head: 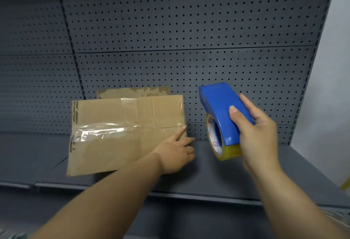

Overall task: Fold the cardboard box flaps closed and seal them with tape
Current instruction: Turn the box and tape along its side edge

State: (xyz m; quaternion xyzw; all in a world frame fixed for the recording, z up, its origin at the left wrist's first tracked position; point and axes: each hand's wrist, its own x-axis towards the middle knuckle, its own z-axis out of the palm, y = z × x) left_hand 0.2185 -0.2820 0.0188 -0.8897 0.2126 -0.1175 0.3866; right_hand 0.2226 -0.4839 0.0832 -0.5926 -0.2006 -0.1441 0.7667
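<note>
**A:** Where's the box?

**B:** I see the cardboard box (125,134) on the grey shelf (217,174), left of centre, back against the pegboard wall (189,30). Top flaps are folded down. A strip of clear tape (106,130) runs across the top along the seam from the left edge; I can't tell whether it reaches the right edge. Torn corrugated edge shows along the left side and behind.

**A:** Hands?

**B:** My left hand (176,153) is on the box's right edge, index finger stretched flat along the seam, other fingers curled loosely over the side. Pressing, gripping nothing. My right hand (257,134) is wrapped tight around the blue tape dispenser (219,106), thumb on top.

**A:** Dispenser touching the box?

**B:** No, it's held in the air to the right of the box, apart from it. The yellowish tape roll (223,144) sits under the blue housing, above the shelf.
</note>
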